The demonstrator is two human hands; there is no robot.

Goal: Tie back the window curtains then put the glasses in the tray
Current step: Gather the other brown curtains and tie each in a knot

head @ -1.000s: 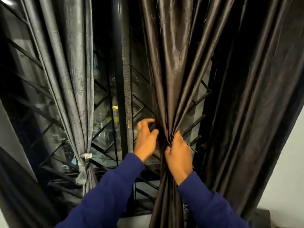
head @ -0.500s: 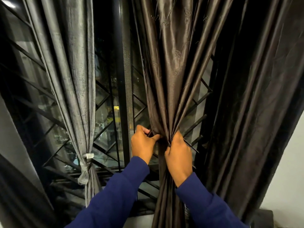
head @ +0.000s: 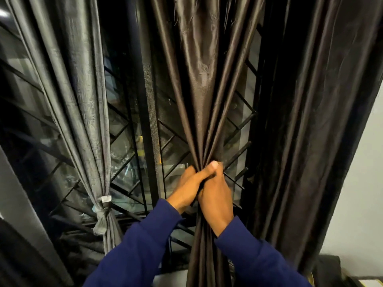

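Here the brown satin curtain [head: 204, 90] hangs at centre frame, gathered into a narrow bunch just above the sill. The fabric looks light, soft and slippery, so the pinched waist is the likely best hold. The left hand [head: 186, 188] and right hand [head: 216, 195] curl tightly round that waist, touching. The grey curtain [head: 83, 100] alongside already carries a knotted tie [head: 103, 206].

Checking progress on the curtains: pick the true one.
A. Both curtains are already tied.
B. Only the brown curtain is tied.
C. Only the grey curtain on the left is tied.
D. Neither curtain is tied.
C: the grey curtain is cinched by a knotted tie, while both hands, left hand and right hand, grip the gathered brown curtain, which shows no tie.
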